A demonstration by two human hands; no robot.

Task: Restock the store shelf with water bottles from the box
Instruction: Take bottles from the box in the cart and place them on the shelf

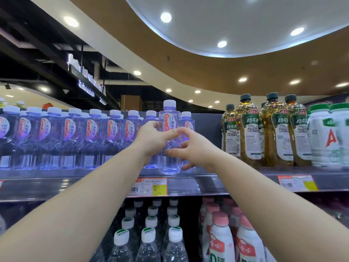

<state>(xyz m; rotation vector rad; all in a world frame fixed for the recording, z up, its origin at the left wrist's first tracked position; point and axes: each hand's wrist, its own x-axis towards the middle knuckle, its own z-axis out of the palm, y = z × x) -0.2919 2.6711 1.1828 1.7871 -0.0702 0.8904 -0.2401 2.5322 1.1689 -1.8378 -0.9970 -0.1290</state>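
A clear water bottle point(169, 118) with a white cap and a red-lettered label stands upright at the front edge of the top shelf point(188, 184), at the right end of a row of the same bottles point(71, 133). My left hand point(153, 138) grips it around the middle from the left. On its right side my right hand point(192, 146) is against its lower half, fingers spread and curled toward it. The box is not in view.
Right of the held bottle is a gap, then amber drink bottles point(272, 129) and white bottles point(328, 135). Price tags point(151, 187) hang on the shelf rail. The lower shelf holds clear bottles point(151, 233) and pink-capped milk bottles point(222, 241).
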